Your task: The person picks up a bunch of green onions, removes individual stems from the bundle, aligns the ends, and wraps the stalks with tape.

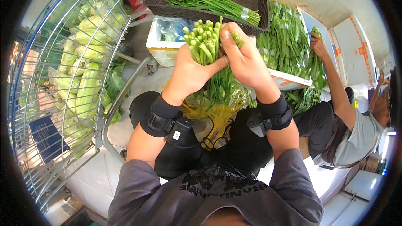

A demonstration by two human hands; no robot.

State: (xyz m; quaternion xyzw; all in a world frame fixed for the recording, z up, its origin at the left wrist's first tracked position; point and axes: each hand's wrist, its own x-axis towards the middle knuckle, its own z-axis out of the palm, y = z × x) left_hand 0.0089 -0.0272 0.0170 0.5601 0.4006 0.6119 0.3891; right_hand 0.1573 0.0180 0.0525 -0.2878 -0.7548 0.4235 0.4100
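Observation:
Straight ahead, my left hand (187, 70) is wrapped round a thick bunch of leafy greens (204, 44), its pale cut stem ends pointing up and away from me. My right hand (245, 60) presses against the bunch's right side, thumb bent, with a few more stems (238, 39) poking out of its grip. Below both hands hang long green leaves (220, 84), over a yellow plastic bag (217, 115) between my knees. How far the right fingers reach round the stems is hidden.
A brown basket (261, 23) holds a bundle of thin green stalks (213, 4). Beneath it stands a white foam box (161, 52). More leafy greens (284, 37) fill a box at right, where another person's hand (320, 47) holds some. A wire cart (63, 100) contains bagged pale-green vegetables.

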